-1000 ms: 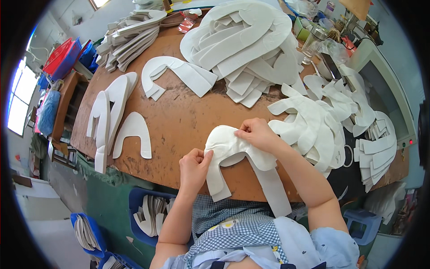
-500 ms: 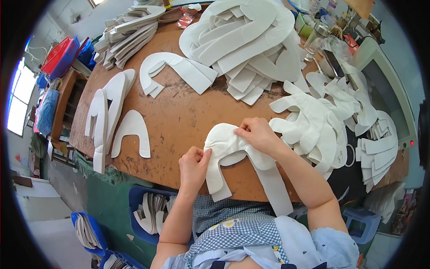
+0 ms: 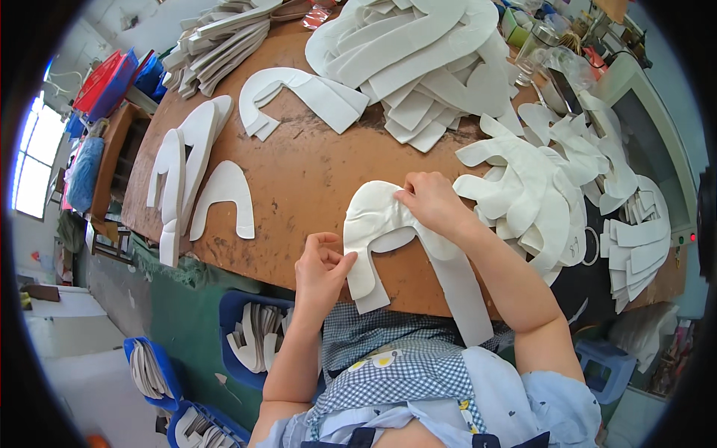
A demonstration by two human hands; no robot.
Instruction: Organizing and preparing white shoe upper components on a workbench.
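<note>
In front of me a soft white U-shaped cover piece (image 3: 371, 207), wrinkled along its curve, lies over a flatter white U-shaped pad (image 3: 464, 308). One leg of the pad reaches past the table's near edge. My right hand (image 3: 437, 201) pinches the cover at the upper right of its curve. At the cover's left edge is my left hand (image 3: 320, 272), its thumb tip against the edge and its fingers lifted apart from the thumb. To the right, close to my right forearm, lies a loose heap of similar soft white cover pieces (image 3: 523, 190).
A tall pile of white U-shaped pads (image 3: 418, 63) stands at the back of the brown table (image 3: 299, 187). More stacked pads (image 3: 220, 45) are at the far left, with a single pad (image 3: 226, 196) nearer. Blue bins (image 3: 231, 313) of pads stand on the floor. At right is a monitor (image 3: 650, 131).
My left fingers have lifted and spread from the thumb at the cover's left edge. The right hand keeps its pinch. The whole view has shifted, so the table sits slightly higher.
</note>
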